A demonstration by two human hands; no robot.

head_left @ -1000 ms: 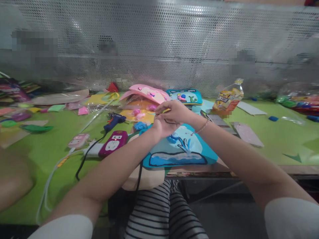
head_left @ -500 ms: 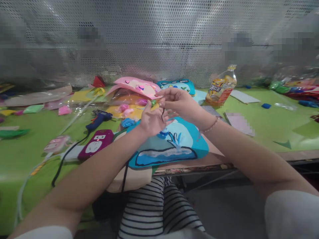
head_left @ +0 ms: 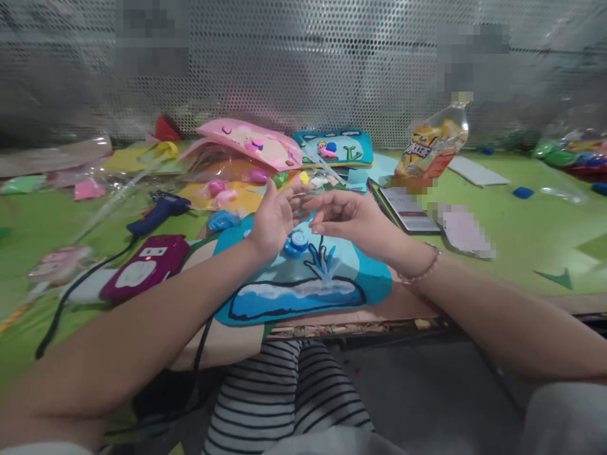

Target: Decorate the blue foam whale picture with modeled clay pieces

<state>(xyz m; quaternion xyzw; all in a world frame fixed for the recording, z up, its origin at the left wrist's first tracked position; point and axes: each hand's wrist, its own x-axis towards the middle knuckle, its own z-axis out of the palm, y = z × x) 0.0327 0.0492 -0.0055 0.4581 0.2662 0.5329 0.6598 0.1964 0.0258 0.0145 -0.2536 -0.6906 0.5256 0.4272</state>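
Observation:
My left hand [head_left: 275,220] is held palm up with its fingers spread, over a blue craft panel [head_left: 303,297]. Close beside its fingertips, my right hand [head_left: 353,221] has thumb and fingers drawn together in a pinch. Below the right fingers hangs a short piece of thin black strand [head_left: 322,242]; its upper part is hidden by the hand. On the panel are a raised blue spiral piece [head_left: 297,242], a light-blue plant shape [head_left: 326,264] and a black-outlined band of blue and white.
To the left lie a blue glue gun [head_left: 159,213] and a purple device [head_left: 146,268] with cords. Behind are pink [head_left: 251,144] and teal [head_left: 334,148] decorated panels and bagged coloured clay [head_left: 225,189]. On the right stand a drink bottle [head_left: 434,145] and a phone [head_left: 410,210].
The view has shifted, and the panel shows more between my hands. My right hand has come lower, and less of the black strand shows beneath its fingers. The left palm stays turned up.

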